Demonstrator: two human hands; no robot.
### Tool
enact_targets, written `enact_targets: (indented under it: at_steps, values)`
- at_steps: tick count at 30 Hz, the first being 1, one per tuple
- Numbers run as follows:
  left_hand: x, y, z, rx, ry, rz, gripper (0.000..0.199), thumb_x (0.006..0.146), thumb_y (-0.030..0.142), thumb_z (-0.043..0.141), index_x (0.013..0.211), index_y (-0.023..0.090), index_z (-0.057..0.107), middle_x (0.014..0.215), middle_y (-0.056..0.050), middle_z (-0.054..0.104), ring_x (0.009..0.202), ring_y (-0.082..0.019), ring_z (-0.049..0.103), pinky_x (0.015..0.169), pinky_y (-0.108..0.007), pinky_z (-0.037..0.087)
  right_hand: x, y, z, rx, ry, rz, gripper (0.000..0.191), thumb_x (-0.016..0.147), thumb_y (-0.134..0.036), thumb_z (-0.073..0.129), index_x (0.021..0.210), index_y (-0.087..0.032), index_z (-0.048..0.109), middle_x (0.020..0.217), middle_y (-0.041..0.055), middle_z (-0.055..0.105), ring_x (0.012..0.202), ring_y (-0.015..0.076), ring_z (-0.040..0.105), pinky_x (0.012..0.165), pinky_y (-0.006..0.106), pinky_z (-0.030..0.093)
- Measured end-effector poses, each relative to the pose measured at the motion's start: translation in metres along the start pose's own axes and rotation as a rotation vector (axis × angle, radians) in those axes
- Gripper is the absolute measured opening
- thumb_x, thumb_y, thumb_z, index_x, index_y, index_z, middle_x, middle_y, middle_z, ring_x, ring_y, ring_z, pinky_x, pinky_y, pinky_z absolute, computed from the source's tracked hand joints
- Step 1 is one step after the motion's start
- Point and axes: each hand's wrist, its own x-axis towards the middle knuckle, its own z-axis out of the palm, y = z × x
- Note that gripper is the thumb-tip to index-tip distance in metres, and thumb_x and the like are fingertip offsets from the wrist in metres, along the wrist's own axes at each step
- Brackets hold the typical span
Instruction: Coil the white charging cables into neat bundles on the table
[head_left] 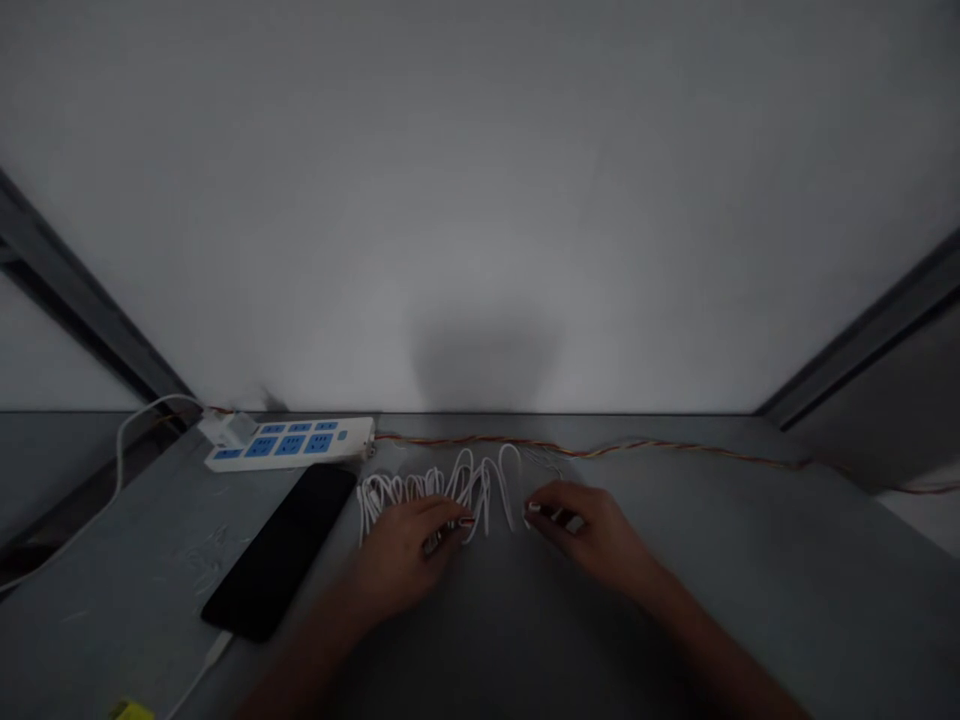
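A coiled white cable lies in loose loops on the grey table, partly hidden behind my left hand. That hand is closed, with thumb and fingers pinching a small connector beside the loops. To the right of the loops, my right hand is also closed, its fingertips holding a small white cable end. The two hands are apart, and one tall loop of cable stands between them.
A white power strip with blue sockets holds a white plug at the back left. A black phone lies in front of it, with a white cable attached. Twisted wires run along the wall. Something yellow shows bottom left.
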Motion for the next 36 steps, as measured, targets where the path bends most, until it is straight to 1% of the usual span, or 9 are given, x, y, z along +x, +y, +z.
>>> enact_targets:
  at_steps: [5, 9, 12, 16, 21, 26, 31, 33, 36]
  values:
    - [0.000, 0.000, 0.000, 0.003, -0.005, -0.022, 0.021, 0.093, 0.027, 0.051, 0.104, 0.024, 0.069, 0.105, -0.002, 0.074, 0.089, -0.018, 0.069, 0.085, -0.032, 0.053, 0.000, -0.001, 0.000, -0.006, -0.002, 0.004, 0.020, 0.092, -0.035, 0.055, 0.087, -0.020, 0.068, 0.086, 0.0044, 0.070, 0.070, 0.0154, 0.064, 0.062, 0.025, 0.050]
    - [0.000, -0.001, 0.000, 0.017, 0.011, -0.020, 0.022, 0.093, 0.028, 0.051, 0.104, 0.025, 0.069, 0.103, -0.002, 0.075, 0.085, -0.018, 0.069, 0.079, -0.031, 0.054, 0.000, 0.000, 0.000, -0.003, 0.002, -0.006, 0.018, 0.091, -0.034, 0.056, 0.085, -0.020, 0.067, 0.085, 0.0040, 0.070, 0.070, 0.0153, 0.064, 0.059, 0.024, 0.050]
    - [0.000, 0.000, -0.001, 0.027, -0.006, -0.029, 0.021, 0.091, 0.025, 0.051, 0.103, 0.025, 0.069, 0.101, -0.001, 0.075, 0.080, -0.017, 0.069, 0.075, -0.029, 0.053, -0.001, 0.001, 0.000, -0.011, 0.004, -0.012, 0.017, 0.092, -0.032, 0.057, 0.084, -0.020, 0.067, 0.084, 0.0034, 0.069, 0.071, 0.0153, 0.064, 0.061, 0.024, 0.050]
    - [-0.001, 0.001, -0.001, 0.046, -0.023, -0.039, 0.020, 0.092, 0.025, 0.051, 0.103, 0.024, 0.068, 0.100, -0.001, 0.074, 0.077, -0.016, 0.067, 0.076, -0.029, 0.052, -0.001, 0.002, 0.000, 0.005, 0.002, -0.037, 0.016, 0.092, -0.030, 0.057, 0.086, -0.020, 0.067, 0.085, 0.0030, 0.069, 0.070, 0.0145, 0.063, 0.064, 0.025, 0.050]
    - [-0.002, -0.001, 0.001, 0.042, -0.048, -0.094, 0.021, 0.093, 0.028, 0.050, 0.105, 0.024, 0.066, 0.093, -0.001, 0.074, 0.072, -0.017, 0.066, 0.075, -0.030, 0.051, 0.000, 0.002, 0.001, -0.044, -0.041, -0.012, 0.017, 0.093, -0.032, 0.056, 0.092, -0.020, 0.069, 0.087, 0.0043, 0.070, 0.070, 0.0153, 0.064, 0.065, 0.025, 0.050]
    - [-0.002, -0.001, 0.003, -0.037, -0.073, -0.121, 0.024, 0.096, 0.031, 0.044, 0.106, 0.023, 0.064, 0.086, -0.002, 0.072, 0.073, -0.018, 0.066, 0.073, -0.030, 0.049, 0.001, 0.001, 0.003, -0.157, -0.112, 0.001, 0.022, 0.095, -0.031, 0.050, 0.087, -0.019, 0.068, 0.088, 0.0057, 0.069, 0.071, 0.0164, 0.063, 0.064, 0.025, 0.048]
    - [0.001, -0.002, 0.004, -0.185, 0.031, -0.204, 0.029, 0.098, 0.039, 0.035, 0.104, 0.021, 0.057, 0.079, -0.003, 0.067, 0.072, -0.018, 0.064, 0.066, -0.028, 0.048, 0.001, 0.006, 0.001, -0.085, 0.036, 0.065, 0.034, 0.099, -0.039, 0.037, 0.092, -0.018, 0.062, 0.087, 0.0072, 0.067, 0.078, 0.0197, 0.063, 0.068, 0.028, 0.048]
    - [0.002, -0.004, 0.003, -0.146, 0.090, -0.278, 0.029, 0.098, 0.042, 0.034, 0.099, 0.021, 0.055, 0.069, 0.000, 0.063, 0.063, -0.017, 0.062, 0.059, -0.027, 0.045, 0.002, 0.010, 0.000, -0.017, 0.094, 0.094, 0.037, 0.101, -0.041, 0.031, 0.099, -0.019, 0.060, 0.091, 0.0074, 0.066, 0.084, 0.0205, 0.063, 0.071, 0.030, 0.049]
    - [0.004, -0.007, 0.003, 0.000, 0.128, -0.360, 0.025, 0.094, 0.043, 0.043, 0.092, 0.022, 0.055, 0.056, 0.005, 0.054, 0.051, -0.015, 0.056, 0.052, -0.025, 0.039, 0.005, 0.018, 0.003, -0.044, 0.156, 0.146, 0.032, 0.096, -0.044, 0.039, 0.101, -0.018, 0.058, 0.086, 0.0065, 0.063, 0.077, 0.0204, 0.062, 0.065, 0.029, 0.048]
